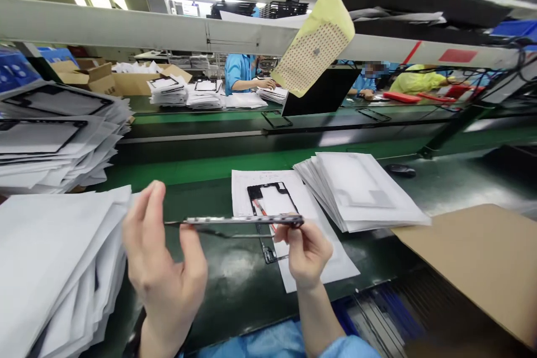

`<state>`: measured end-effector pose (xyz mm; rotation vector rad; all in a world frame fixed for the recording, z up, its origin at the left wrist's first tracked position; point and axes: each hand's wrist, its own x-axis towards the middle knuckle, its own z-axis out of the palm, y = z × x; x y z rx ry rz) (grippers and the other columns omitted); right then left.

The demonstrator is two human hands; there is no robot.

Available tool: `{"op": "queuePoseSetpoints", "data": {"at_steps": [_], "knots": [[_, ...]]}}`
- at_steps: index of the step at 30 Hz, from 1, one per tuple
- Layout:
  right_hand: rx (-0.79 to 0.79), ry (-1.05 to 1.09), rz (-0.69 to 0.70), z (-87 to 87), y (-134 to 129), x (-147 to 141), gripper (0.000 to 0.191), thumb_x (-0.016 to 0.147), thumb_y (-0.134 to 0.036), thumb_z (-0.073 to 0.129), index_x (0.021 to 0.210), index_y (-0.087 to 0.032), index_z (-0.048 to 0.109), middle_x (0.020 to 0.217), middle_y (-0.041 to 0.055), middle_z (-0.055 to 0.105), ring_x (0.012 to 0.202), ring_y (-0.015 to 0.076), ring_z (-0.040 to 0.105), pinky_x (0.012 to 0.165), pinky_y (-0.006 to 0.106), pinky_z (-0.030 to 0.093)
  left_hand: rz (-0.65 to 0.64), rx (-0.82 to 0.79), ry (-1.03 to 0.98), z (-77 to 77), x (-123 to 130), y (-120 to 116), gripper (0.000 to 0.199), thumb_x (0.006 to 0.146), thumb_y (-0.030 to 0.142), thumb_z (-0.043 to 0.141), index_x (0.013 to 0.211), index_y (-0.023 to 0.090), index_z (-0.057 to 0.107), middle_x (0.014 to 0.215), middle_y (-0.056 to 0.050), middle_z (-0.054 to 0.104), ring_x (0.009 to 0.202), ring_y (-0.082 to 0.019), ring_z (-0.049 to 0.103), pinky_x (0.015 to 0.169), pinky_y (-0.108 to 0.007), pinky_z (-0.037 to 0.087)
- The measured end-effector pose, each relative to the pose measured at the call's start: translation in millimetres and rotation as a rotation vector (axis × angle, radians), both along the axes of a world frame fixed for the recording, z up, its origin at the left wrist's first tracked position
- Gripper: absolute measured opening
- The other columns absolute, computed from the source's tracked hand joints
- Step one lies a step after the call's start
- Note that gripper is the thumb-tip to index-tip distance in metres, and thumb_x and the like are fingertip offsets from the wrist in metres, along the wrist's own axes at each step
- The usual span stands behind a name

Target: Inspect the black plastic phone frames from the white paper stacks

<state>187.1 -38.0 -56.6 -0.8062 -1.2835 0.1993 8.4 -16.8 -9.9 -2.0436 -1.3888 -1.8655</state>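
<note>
A thin dark phone frame (239, 220) is held up edge-on and nearly level above the bench. My right hand (308, 251) pinches its right end between thumb and fingers. At the left end, my left hand (163, 263) grips the frame, its thumb at the lower edge and its fingers raised behind the tip. Below and beyond, a second black phone frame (253, 192) lies flat on a printed white sheet (331, 268). A slim red-and-white tool (260, 208) rests across that frame, partly hidden by the held one.
Stacks of white paper sleeves stand on the left (50, 246) and right (364, 184). Another pile with black frames (54, 134) is behind left. Brown cardboard (478, 263) sits at right. A yellow sheet (314, 45) hangs from the overhead rail. Co-workers in blue sleeves (237, 72) sit across.
</note>
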Motion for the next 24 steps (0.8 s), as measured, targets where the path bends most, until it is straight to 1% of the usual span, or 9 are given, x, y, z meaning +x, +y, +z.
{"op": "queuePoseSetpoints", "data": {"at_steps": [2,3,5,7,9,13,19,22,24], "knots": [[0.065,-0.187,-0.001,15.3,-3,2,0.022,0.092,-0.017,0.053,0.108,-0.021,0.068,0.069,0.0033,0.069,0.051,0.0157,0.058,0.047,0.029,0.046,-0.047,0.102,0.109,5.3,1,-1,0.059,0.082,0.009,0.053,0.14,0.019,0.047,0.14,-0.015,0.05,0.131,-0.034,0.044,0.108,-0.055,0.035],[0.102,-0.301,0.006,23.3,-4,2,0.026,0.091,-0.015,0.053,0.113,-0.02,0.067,0.073,0.0044,0.07,0.052,0.0161,0.058,0.048,0.029,0.046,-0.144,0.121,0.151,7.2,1,-4,0.055,0.081,0.009,0.052,0.135,0.02,0.052,0.133,-0.014,0.055,0.127,-0.033,0.048,0.106,-0.053,0.039],[0.169,-0.502,0.015,37.2,-7,-1,0.032,0.091,-0.01,0.049,0.119,-0.016,0.063,0.077,0.0062,0.072,0.056,0.0161,0.059,0.049,0.029,0.047,-0.346,0.086,0.172,9.3,-1,-9,0.045,0.082,0.012,0.05,0.126,0.019,0.057,0.109,-0.01,0.067,0.102,-0.025,0.063,0.088,-0.04,0.052],[0.186,-0.584,0.024,45.9,-10,-5,0.034,0.09,-0.006,0.048,0.121,-0.013,0.06,0.079,0.0064,0.071,0.058,0.0154,0.059,0.05,0.027,0.046,-0.45,0.034,0.151,9.2,-3,-13,0.038,0.085,0.018,0.048,0.121,0.017,0.059,0.089,-0.005,0.068,0.077,-0.017,0.065,0.069,-0.029,0.053],[0.181,-0.598,0.037,48.9,-13,-7,0.035,0.088,-0.003,0.049,0.121,-0.012,0.059,0.078,0.0057,0.071,0.06,0.0149,0.058,0.051,0.026,0.046,-0.453,0.03,0.114,7.8,-4,-16,0.035,0.086,0.021,0.048,0.119,0.015,0.059,0.082,-0.004,0.067,0.069,-0.014,0.063,0.062,-0.025,0.051],[0.164,-0.592,0.053,46.3,-17,-8,0.034,0.087,-0.002,0.051,0.119,-0.011,0.06,0.078,0.0057,0.07,0.06,0.0151,0.056,0.051,0.027,0.043,-0.404,0.037,0.096,5.8,-3,-19,0.035,0.087,0.027,0.048,0.117,0.015,0.061,0.082,-0.005,0.067,0.072,-0.015,0.063,0.063,-0.026,0.051],[0.183,-0.603,0.04,47.5,-19,-13,0.028,0.091,-0.007,0.051,0.118,-0.01,0.06,0.079,0.0066,0.07,0.059,0.0154,0.056,0.05,0.028,0.044,-0.337,0.097,0.136,17.3,3,-22,0.037,0.085,0.045,0.058,0.109,0.016,0.061,0.071,-0.004,0.066,0.058,-0.015,0.062,0.055,-0.027,0.051],[0.172,-0.627,0.052,49.7,-14,-6,0.021,0.093,-0.014,0.056,0.113,-0.01,0.063,0.082,0.008,0.072,0.067,0.017,0.063,0.057,0.029,0.051,-0.305,0.114,0.161,17.3,-9,-16,0.024,0.08,0.042,0.068,0.09,0.021,0.061,0.065,-0.003,0.067,0.055,-0.014,0.063,0.053,-0.025,0.051],[0.132,-0.614,0.038,49.1,-9,6,0.018,0.089,-0.017,0.066,0.106,-0.011,0.066,0.084,0.009,0.073,0.076,0.0197,0.067,0.068,0.032,0.056,-0.328,0.034,0.129,8.1,-25,-4,0.018,0.088,0.043,0.056,0.089,0.025,0.059,0.067,-0.003,0.067,0.057,-0.016,0.063,0.051,-0.027,0.051]]}}
